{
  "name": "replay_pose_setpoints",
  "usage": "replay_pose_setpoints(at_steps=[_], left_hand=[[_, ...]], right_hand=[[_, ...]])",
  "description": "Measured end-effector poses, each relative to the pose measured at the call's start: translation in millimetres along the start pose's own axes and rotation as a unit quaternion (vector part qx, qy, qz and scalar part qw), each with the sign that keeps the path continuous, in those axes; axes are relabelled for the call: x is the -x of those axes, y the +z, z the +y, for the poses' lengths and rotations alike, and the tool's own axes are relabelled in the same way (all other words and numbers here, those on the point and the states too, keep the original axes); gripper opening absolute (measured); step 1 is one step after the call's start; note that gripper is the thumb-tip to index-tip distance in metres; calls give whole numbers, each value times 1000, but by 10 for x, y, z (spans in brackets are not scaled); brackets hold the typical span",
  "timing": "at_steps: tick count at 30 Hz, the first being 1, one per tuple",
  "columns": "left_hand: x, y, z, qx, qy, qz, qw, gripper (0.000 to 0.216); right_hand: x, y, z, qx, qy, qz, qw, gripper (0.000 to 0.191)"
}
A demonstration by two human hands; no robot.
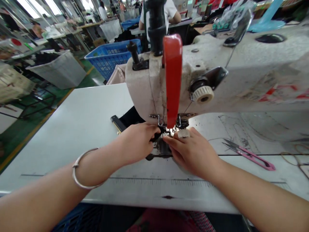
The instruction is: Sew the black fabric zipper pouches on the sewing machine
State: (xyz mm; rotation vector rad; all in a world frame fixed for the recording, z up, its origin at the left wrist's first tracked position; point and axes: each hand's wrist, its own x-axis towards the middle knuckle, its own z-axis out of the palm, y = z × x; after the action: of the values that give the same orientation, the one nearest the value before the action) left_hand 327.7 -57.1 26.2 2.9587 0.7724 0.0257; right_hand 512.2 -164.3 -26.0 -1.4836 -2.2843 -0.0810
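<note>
A black fabric piece [131,117] with a brass-coloured zipper along its edge lies left of the sewing machine [145,77]. My left hand [136,141] is closed on this piece, its fingertips pinching black material close to the presser foot. My right hand [193,151] is just right of the needle area, its fingers drawn together and pointing left toward the presser foot. What those fingers grip, if anything, is hidden. In front of the needle hangs a red guard [172,80]. Light shines on the metal parts below it.
Pink-handled thread snips [249,155] lie on the table [60,135] right of my right hand. A printed ruler scale runs along the front. Behind the table stand a blue basket [111,54] and a pale bin [61,69]. Another person [170,14] sits beyond the machine.
</note>
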Motion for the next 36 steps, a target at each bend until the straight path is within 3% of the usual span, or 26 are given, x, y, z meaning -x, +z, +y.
replay_pose_setpoints(at_steps=[5, 7, 11, 16, 20, 27, 36], left_hand=[[-96, -173, -213, 186, -6, -78, 979, 29], [-80, -216, -265, 207, 0, -83, 975, 26], [93, -111, -243, 63, 39, 17, 997, 31], [298, 131, -92, -34, 16, 37, 999, 36], [286, 172, -40, -34, 4, 33, 999, 33], [257, 224, -83, 24, 41, 45, 998, 30], [269, 297, -37, -25, 60, 45, 997, 40]], right_hand=[[-27, 14, -74, 15, -5, -42, 999, 42], [-32, 7, -95, 18, 4, -42, 999, 40], [-41, -24, -109, 15, 14, -51, 998, 39], [-54, -44, -114, 7, 12, -56, 998, 42], [-54, -35, -130, 10, 24, -47, 999, 42], [-61, -76, -158, 18, 23, -74, 997, 37], [-19, -70, -212, 42, 33, -77, 996, 33]])
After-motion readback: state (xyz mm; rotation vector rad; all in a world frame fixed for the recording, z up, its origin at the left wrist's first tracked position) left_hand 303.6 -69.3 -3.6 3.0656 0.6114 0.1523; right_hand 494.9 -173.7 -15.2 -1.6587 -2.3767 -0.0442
